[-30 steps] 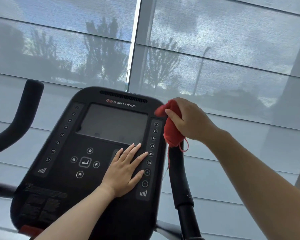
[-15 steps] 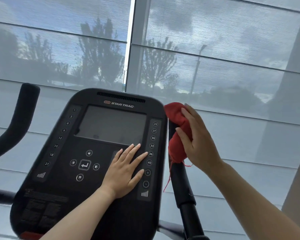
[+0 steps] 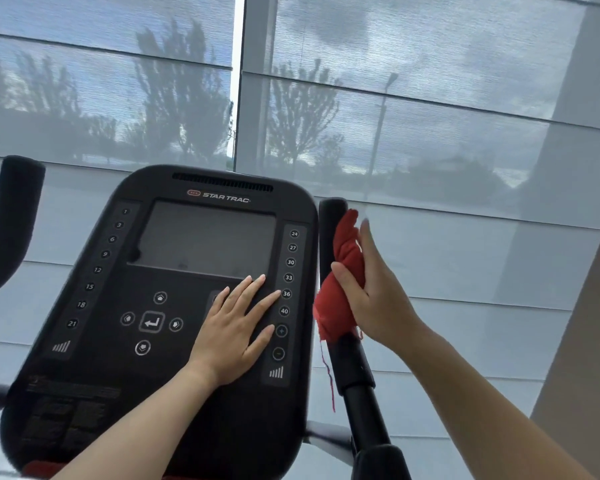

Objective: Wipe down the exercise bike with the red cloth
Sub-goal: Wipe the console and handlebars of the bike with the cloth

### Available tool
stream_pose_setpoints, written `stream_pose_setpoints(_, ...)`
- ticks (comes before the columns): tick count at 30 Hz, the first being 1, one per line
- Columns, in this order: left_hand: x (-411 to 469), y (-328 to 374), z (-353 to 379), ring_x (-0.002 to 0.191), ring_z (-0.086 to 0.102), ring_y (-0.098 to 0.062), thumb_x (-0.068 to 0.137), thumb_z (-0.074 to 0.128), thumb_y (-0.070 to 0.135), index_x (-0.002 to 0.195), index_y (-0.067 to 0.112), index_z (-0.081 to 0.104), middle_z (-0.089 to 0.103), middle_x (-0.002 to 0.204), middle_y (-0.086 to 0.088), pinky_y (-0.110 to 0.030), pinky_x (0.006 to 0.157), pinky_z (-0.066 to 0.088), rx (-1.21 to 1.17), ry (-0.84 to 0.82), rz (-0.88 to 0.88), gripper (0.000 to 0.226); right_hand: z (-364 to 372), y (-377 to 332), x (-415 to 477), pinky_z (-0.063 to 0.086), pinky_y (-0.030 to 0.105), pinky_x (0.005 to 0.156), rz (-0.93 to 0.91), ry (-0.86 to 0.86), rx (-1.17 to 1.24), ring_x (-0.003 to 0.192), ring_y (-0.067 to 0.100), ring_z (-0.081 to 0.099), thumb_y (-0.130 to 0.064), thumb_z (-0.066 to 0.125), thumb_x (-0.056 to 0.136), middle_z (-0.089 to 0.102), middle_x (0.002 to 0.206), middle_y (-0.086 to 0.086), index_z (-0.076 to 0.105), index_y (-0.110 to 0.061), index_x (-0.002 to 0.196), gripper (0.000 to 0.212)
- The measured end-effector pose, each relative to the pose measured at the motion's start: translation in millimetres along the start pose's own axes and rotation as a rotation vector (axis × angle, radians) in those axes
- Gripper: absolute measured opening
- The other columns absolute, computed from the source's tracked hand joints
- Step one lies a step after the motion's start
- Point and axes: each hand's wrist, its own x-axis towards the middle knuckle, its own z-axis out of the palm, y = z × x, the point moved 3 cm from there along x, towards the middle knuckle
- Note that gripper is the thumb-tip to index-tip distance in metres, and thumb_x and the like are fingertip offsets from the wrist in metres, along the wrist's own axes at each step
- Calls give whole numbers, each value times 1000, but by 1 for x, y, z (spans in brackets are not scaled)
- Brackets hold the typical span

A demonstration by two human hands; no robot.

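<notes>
Right hand (image 3: 378, 299) wraps cloth (image 3: 347, 258) round the handlebar (image 3: 328, 220), fingers seemingly behind it; left hand (image 3: 232, 327) lies flat on console (image 3: 94, 368).

The broad black plastic console (image 3: 84, 393) has a matt, finely textured face with printed white markings. Its rectangular grey display screen (image 3: 205, 233) is smoother and faintly glossy, with dull smudges near its lower edge. The soft red cloth (image 3: 347, 261) is a woven fabric, creased and bunched, with loose frayed threads (image 3: 330, 382) hanging from it. The black right handlebar post (image 3: 328, 220) looks matt and rubbery at its top, and smooth with a slight sheen lower down. The curved black left handlebar (image 3: 11, 209) is matt. The grey window blinds (image 3: 430, 98) are a coarse, see-through woven mesh.
</notes>
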Motion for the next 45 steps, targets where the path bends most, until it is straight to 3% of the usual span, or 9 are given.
stream_pose_setpoints(3, -1, -1, 0, 146, 13, -14, 94, 28, 50, 146, 34, 31, 22, 157, 4, -35, 118, 6, 2, -6, 1, 55, 12, -6, 3, 17, 2, 103, 2, 37, -1, 135, -4, 22, -24, 50, 95, 22, 148, -15, 1, -28, 148, 73)
stream_pose_setpoints(8, 0, 0, 1, 145, 18, -16, 93, 31, 49, 144, 33, 36, 27, 156, 2, -36, 117, 9, -12, 5, -1, 54, 15, 3, -21, 22, 1, 100, -5, 13, -31, 127, -18, 25, -26, 49, 95, 26, 143, -22, 9, -32, 148, 66)
stream_pose_setpoints(11, 0, -1, 1, 145, 16, -15, 94, 30, 49, 145, 34, 34, 26, 156, 3, -35, 117, 8, -13, 4, -1, 54, 14, 2, -18, 21, 12, 110, 13, 26, -47, 136, -7, 18, -28, 49, 95, 18, 153, -14, 6, -28, 149, 70)
stream_pose_setpoints(14, 0, -2, 2, 146, 15, -14, 94, 29, 50, 145, 35, 32, 25, 156, 4, -35, 118, 7, -15, 0, 0, 54, 16, -4, -12, 13, -5, 98, -6, 22, -92, 136, -14, 3, -27, 47, 96, -2, 156, -16, -6, -35, 147, 75)
stream_pose_setpoints(18, 0, -1, 2, 146, 15, -15, 94, 29, 50, 145, 34, 33, 25, 156, 4, -35, 118, 7, -9, 2, 2, 54, 15, -1, -19, 9, -9, 90, -4, -27, -165, 125, -28, -1, -28, 45, 97, 1, 156, -16, 0, -33, 148, 69)
stream_pose_setpoints(27, 0, 0, 2, 146, 15, -15, 94, 30, 50, 146, 34, 33, 25, 156, 3, -37, 118, 9, 10, -7, -8, 55, 12, -8, -13, 33, 34, 108, 100, -12, -174, 133, 15, 37, -30, 47, 96, 33, 150, 1, 4, -23, 150, 70)
stream_pose_setpoints(33, 0, 1, 2, 146, 16, -16, 93, 29, 50, 146, 33, 32, 25, 156, 2, -35, 118, 8, 23, -17, -12, 55, 12, -3, -36, 40, 29, 97, 170, -46, -181, 122, 18, 48, -40, 48, 93, 43, 141, -2, 2, -26, 149, 74)
stream_pose_setpoints(39, 0, 1, 0, 146, 15, -15, 93, 29, 51, 146, 33, 34, 24, 156, 4, -35, 118, 7, 6, -16, -16, 56, 10, 0, -29, 31, 10, 71, 184, 42, -155, 90, 6, 49, -32, 54, 92, 52, 102, -12, 38, -21, 133, 46)
stream_pose_setpoints(45, 0, 2, 0, 146, 15, -15, 92, 28, 51, 145, 33, 35, 24, 157, 3, -36, 118, 8, 19, -19, -16, 56, 5, -9, -30, 31, -5, 73, 177, 20, -124, 83, -4, 44, -29, 51, 94, 43, 90, -32, 42, -23, 132, 39)
